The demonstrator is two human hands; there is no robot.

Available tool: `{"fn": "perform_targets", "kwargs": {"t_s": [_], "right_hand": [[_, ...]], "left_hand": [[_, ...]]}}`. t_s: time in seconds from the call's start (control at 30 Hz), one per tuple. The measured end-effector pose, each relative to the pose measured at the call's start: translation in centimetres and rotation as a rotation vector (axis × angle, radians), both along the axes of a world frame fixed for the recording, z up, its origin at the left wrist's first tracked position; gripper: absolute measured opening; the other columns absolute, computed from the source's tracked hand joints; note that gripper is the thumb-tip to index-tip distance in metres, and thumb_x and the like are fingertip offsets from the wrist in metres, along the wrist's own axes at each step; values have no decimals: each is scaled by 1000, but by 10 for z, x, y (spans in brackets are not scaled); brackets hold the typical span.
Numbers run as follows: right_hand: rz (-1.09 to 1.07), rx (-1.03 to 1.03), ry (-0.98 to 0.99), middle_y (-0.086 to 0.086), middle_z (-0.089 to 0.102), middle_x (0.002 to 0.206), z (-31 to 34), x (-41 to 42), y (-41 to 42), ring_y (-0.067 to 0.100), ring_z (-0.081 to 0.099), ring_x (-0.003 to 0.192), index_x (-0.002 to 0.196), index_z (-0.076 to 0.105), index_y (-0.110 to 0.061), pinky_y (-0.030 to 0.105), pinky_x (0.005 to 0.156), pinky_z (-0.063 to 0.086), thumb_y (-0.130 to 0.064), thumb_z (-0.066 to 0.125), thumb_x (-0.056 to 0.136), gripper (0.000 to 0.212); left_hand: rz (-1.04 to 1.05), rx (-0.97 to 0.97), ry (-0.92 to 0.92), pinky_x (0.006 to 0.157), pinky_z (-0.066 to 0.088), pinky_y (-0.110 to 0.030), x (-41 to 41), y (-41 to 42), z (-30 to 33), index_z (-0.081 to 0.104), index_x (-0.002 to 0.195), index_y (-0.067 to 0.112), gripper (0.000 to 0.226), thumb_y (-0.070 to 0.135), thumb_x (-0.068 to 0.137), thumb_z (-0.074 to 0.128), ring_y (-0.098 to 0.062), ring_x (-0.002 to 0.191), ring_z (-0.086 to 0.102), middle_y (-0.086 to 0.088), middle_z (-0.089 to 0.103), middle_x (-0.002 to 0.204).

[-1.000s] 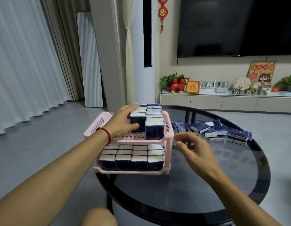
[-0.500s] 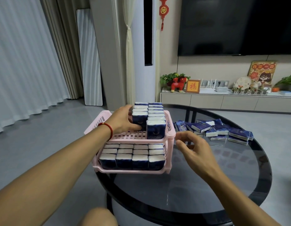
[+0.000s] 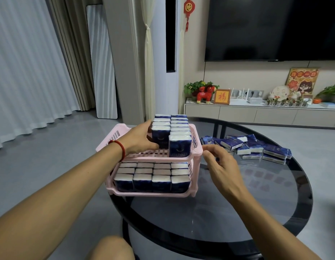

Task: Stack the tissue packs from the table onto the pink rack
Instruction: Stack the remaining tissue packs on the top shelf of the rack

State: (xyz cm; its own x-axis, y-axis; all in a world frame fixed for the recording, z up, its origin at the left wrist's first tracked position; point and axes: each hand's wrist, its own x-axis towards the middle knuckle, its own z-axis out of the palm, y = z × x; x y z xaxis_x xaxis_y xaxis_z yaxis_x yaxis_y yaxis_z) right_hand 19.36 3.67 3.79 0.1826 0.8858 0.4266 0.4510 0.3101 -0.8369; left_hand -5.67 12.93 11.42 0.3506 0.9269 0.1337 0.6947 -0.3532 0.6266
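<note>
Rack, pink, two tiers, on table; lower tier full, upper part-filled. Left hand grips upright packs there. Right hand, fingers loosely curled and holding nothing, sits beside the rack. Loose packs lie flat just beyond it, nearer the right hand.

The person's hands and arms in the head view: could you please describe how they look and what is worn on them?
Both forearms are bare, with no sleeves, gloves or watch in view. The left hand has a thin red beaded bracelet round its wrist. The right hand wears nothing visible: no ring or band shows. A bare knee shows at the bottom edge.
</note>
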Motion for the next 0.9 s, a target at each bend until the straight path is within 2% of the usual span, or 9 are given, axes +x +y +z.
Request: {"fn": "perform_targets", "kwargs": {"t_s": [0.13, 0.23, 0.3, 0.37, 0.47, 0.6, 0.73, 0.83, 0.9], "right_hand": [[9, -53, -66, -16, 65, 113, -8, 8, 2, -8, 63, 94, 115, 66, -28, 16, 77, 49, -29, 52, 103, 19], [-63, -123, -200, -12, 63, 115, -26, 26, 12, -3, 61, 96, 123, 65, -24, 22, 84, 51, -30, 55, 102, 25], [-117, -189, -255, -6, 66, 116, -40, 44, 19, 4, 62, 96, 125, 64, -20, 31, 88, 55, -28, 57, 99, 27], [-167, -253, -309, 3, 67, 119, -52, 62, 25, 13, 63, 100, 126, 63, -17, 40, 92, 56, -25, 59, 98, 30], [-238, -314, -438, 11, 58, 134, -66, 85, 31, 26, 58, 118, 135, 56, -15, 47, 103, 50, -23, 61, 98, 38], [-373, -281, -691, 11, 46, 149, -70, 104, 53, 32, 43, 136, 145, 49, -16, 49, 107, 43, -23, 64, 95, 53], [-445, -324, -754, 6, 13, 170, -72, 109, 86, 33, 12, 155, 144, 53, -30, 57, 119, 23, -24, 60, 96, 49], [-441, -365, -837, 2, -7, 172, -76, 108, 108, 30, -11, 158, 142, 55, -37, 60, 122, 6, -23, 54, 96, 48], [-435, -423, -882, -2, -10, 172, -78, 108, 118, 27, -15, 157, 144, 53, -32, 62, 122, 0, -25, 52, 98, 47]], "left_hand": [[76, -77, -29, 92, 59, -41, -2, -11, 4, 28, 156, 19, 88, 4, 84, 77, -25, 114, 64, -7, 54, 144], [199, -11, -69, 86, 56, -30, -4, -30, 10, 15, 162, 18, 93, 2, 89, 71, -18, 115, 57, -8, 46, 151], [318, 201, -87, 95, 52, -31, -3, -49, 9, 28, 159, 21, 82, 1, 89, 68, -16, 118, 55, -6, 49, 147], [366, 549, -147, 100, 53, -33, 6, -74, 5, 54, 139, 18, 59, -5, 86, 64, -15, 114, 58, -3, 58, 129], [184, 869, -316, 84, 48, -13, 44, -122, -9, 67, 98, 8, 29, -14, 80, 60, -9, 91, 57, -1, 62, 99], [-229, 578, -280, 78, 43, -19, 112, -136, -58, 67, 87, 12, 28, -9, 71, 57, -15, 89, 56, 2, 59, 94], [-294, 174, -138, 81, 36, -12, 150, -102, -109, 69, 103, 17, 40, -5, 73, 54, -11, 97, 55, 7, 56, 105], [-295, 84, -66, 84, 34, -11, 158, -92, -128, 68, 110, 16, 38, -3, 80, 54, -17, 105, 55, 0, 56, 114], [-300, 58, -51, 88, 37, -15, 162, -92, -133, 67, 113, 16, 37, -2, 83, 54, -18, 108, 54, -2, 55, 119]]}}
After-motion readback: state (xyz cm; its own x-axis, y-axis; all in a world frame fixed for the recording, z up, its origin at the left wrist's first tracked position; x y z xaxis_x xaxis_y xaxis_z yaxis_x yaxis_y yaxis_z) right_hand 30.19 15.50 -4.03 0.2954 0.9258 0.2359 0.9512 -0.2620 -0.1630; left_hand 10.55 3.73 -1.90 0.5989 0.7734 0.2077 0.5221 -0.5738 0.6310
